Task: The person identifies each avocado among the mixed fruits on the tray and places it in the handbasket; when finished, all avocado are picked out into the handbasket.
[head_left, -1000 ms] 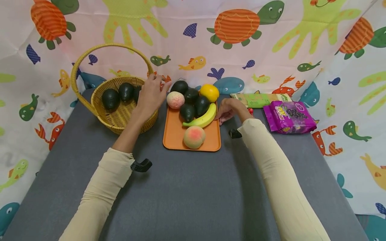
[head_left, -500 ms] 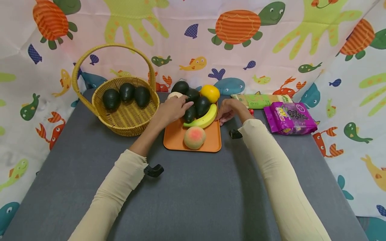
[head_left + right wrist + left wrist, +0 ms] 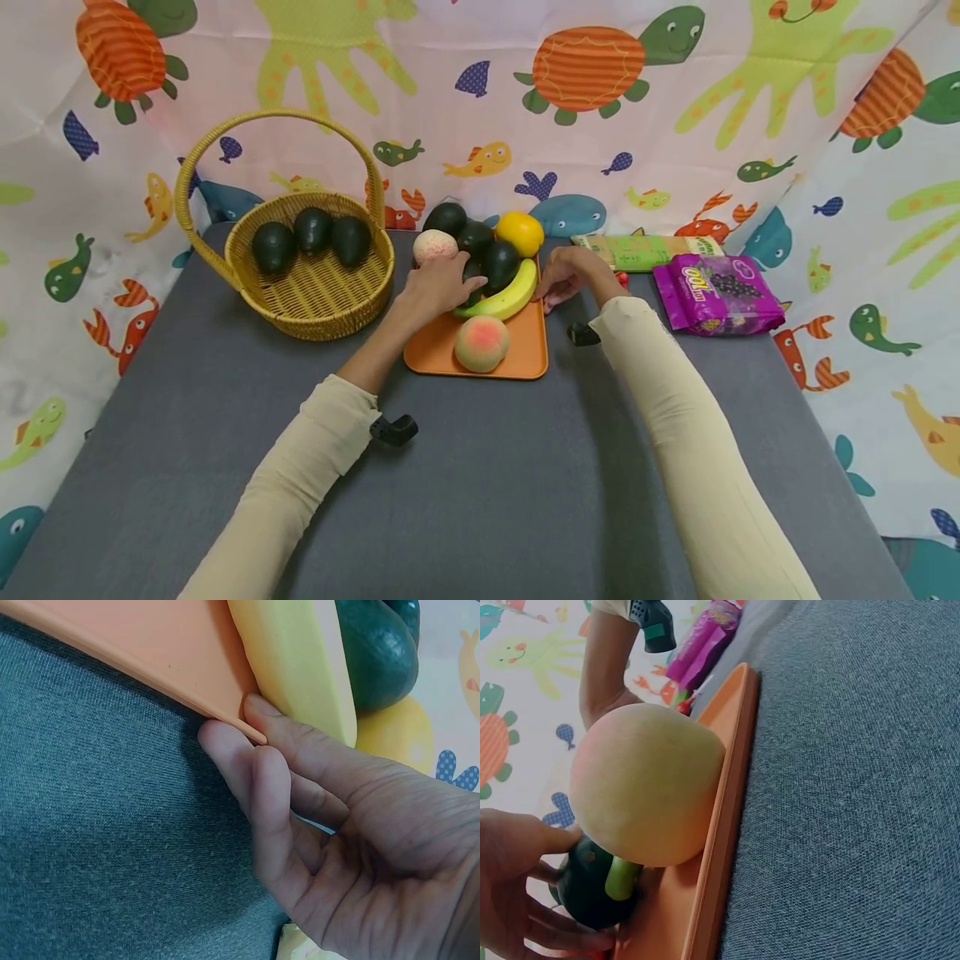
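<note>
Three glossy, near-black avocados (image 3: pixel 312 230) sit in a round, woven yellow basket (image 3: pixel 322 325) with a tall arched handle; a second ago the left hand covered part of the rightmost one. That left hand (image 3: pixel 438 287) is now over the orange tray (image 3: pixel 423 354), and the speckled pink-and-white fruit (image 3: pixel 434 246) that it hid half a second ago shows again behind it. Its thumb and fingers curl round opposite sides of a smooth dark avocado (image 3: pixel 585 889) at the left of the tray's heap. Toward the front lies a round peach (image 3: pixel 482 343), pale with a pink blush. Three more avocados (image 3: pixel 500 265), a curved banana (image 3: pixel 513 296) and a rounded yellow fruit (image 3: pixel 520 233) fill out the heap. The right hand (image 3: pixel 566 275), in the same place as before, pinches the tray's thin rim between thumb and bent fingers. Farther right lie a flat green packet (image 3: pixel 648 252), its print too small to read, and a shiny purple pouch (image 3: pixel 723 296) picturing dark grapes, with white lettering resembling "OOL".
</note>
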Tool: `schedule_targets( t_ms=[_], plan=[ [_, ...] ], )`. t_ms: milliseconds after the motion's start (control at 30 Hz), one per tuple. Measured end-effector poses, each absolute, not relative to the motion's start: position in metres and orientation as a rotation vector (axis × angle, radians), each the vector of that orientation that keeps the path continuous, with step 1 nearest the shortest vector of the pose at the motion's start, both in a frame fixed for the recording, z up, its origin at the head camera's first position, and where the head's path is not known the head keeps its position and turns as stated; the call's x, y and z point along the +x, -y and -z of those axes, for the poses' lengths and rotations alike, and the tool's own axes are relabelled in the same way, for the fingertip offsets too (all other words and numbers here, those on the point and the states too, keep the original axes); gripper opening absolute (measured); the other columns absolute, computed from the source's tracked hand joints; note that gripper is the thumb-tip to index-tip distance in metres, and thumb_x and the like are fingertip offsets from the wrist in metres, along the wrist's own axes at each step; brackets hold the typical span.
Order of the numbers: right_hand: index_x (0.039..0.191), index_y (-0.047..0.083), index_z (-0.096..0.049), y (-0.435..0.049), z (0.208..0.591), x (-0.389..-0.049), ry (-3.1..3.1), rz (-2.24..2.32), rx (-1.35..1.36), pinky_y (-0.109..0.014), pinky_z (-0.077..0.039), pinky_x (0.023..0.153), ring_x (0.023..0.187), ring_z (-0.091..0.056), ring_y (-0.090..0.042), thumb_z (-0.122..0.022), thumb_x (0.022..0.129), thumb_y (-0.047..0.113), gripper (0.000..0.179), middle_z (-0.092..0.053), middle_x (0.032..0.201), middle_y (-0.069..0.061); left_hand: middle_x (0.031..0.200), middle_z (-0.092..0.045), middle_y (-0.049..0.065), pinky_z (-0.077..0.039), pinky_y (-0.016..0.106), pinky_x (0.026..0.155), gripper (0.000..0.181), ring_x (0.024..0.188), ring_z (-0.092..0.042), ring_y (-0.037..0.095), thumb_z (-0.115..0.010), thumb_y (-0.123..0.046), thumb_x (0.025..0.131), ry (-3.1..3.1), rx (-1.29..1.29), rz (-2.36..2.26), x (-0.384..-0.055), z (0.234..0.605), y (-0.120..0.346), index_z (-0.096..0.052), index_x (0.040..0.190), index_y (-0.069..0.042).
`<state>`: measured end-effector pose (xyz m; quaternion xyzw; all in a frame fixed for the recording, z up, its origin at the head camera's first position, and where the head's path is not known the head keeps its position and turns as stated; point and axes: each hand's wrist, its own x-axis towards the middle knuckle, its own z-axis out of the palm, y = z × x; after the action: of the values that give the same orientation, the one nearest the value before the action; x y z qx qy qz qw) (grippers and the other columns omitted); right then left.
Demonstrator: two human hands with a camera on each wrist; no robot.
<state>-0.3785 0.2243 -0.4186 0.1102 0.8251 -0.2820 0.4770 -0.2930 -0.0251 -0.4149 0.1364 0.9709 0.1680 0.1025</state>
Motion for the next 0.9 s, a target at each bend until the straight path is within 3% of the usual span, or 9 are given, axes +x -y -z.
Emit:
schedule_targets(
  t_ms=[167, 400, 633, 733, 900],
  plan=[
    [0.097, 0.0, -0.077, -0.224, 0.416, -0.377, -2.012, 0.691, 0.28, -0.021, -0.061, 0.073, 0.063, -0.072, -0.013, -0.08, 0.094, 0.018, 0.019, -0.077, 0.075, -0.007, 0.147, -0.062, 0.013, -0.045, 0.068, 0.112, 0.063, 0.13, -0.061, 0.037, -0.057, -0.053, 0.104, -2.869, 0.406, -0.524, -0.293, 0.415, 0.025, -0.047, 0.154, -0.015],
    [0.099, -0.002, -0.077, -0.224, 0.412, -0.373, -2.015, 0.718, 0.295, -0.022, -0.061, 0.076, 0.063, -0.073, -0.014, -0.08, 0.093, 0.017, 0.02, -0.077, 0.074, -0.007, 0.155, -0.056, 0.012, -0.039, 0.069, 0.117, 0.063, 0.142, -0.054, 0.036, -0.058, -0.048, 0.105, -2.796, 0.381, -0.629, -0.297, 0.415, 0.027, -0.045, 0.156, -0.012],
    [0.097, -0.001, -0.077, -0.223, 0.411, -0.373, -2.028, 0.722, 0.305, -0.022, -0.061, 0.075, 0.063, -0.073, -0.014, -0.08, 0.093, 0.017, 0.019, -0.077, 0.074, -0.008, 0.154, -0.056, 0.014, -0.044, 0.068, 0.113, 0.065, 0.14, -0.055, 0.039, -0.06, -0.047, 0.105, -2.813, 0.382, -0.68, -0.294, 0.409, 0.031, -0.044, 0.157, -0.013],
    [0.094, -0.001, -0.076, -0.223, 0.411, -0.374, -2.032, 0.729, 0.307, -0.022, -0.061, 0.073, 0.062, -0.073, -0.014, -0.08, 0.093, 0.017, 0.018, -0.076, 0.073, -0.008, 0.149, -0.06, 0.016, -0.047, 0.069, 0.109, 0.065, 0.135, -0.058, 0.04, -0.062, -0.047, 0.103, -2.848, 0.387, -0.721, -0.288, 0.401, 0.033, -0.046, 0.156, -0.013],
    [0.095, -0.002, -0.077, -0.223, 0.412, -0.372, -2.041, 0.728, 0.309, -0.023, -0.062, 0.074, 0.062, -0.073, -0.015, -0.081, 0.092, 0.017, 0.02, -0.076, 0.073, -0.009, 0.133, -0.068, 0.018, -0.058, 0.059, 0.097, 0.061, 0.118, -0.065, 0.039, -0.065, -0.044, 0.102, -2.914, 0.403, -0.762, -0.281, 0.388, 0.036, -0.049, 0.152, -0.014]
  ],
)
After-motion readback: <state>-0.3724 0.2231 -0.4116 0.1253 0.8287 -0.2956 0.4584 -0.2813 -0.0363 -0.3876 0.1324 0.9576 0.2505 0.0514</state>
